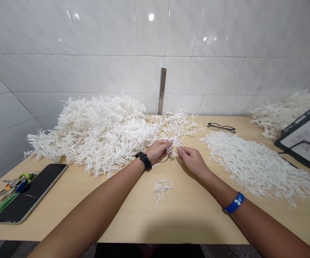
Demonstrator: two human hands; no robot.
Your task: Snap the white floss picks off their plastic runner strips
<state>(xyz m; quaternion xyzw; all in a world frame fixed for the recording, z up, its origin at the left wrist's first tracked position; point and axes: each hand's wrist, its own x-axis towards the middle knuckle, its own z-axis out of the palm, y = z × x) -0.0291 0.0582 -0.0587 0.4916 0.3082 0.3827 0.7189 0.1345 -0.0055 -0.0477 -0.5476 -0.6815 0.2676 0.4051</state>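
My left hand (158, 151), with a black band at the wrist, is closed around a small bunch of thin white branched strands (171, 152) that stick out past the thumb. Just to its right, my right hand (192, 159) has thumb and fingers pinched close to those strands; whatever is in the pinch is too small to make out. A large heap of white branched strands (98, 129) rises behind and left of my left hand. Below both hands lies a little pile of loose white pieces (163, 189). A looser spread of strands (180, 123) lies behind them.
On the right is a wide layer of loose white pieces (257, 165), with eyeglasses (221, 127) behind it. A dark green printed box or bag (305, 139) and another white heap (284, 109) are farther right. A phone (31, 193) and keys (15, 184) lie at the left.
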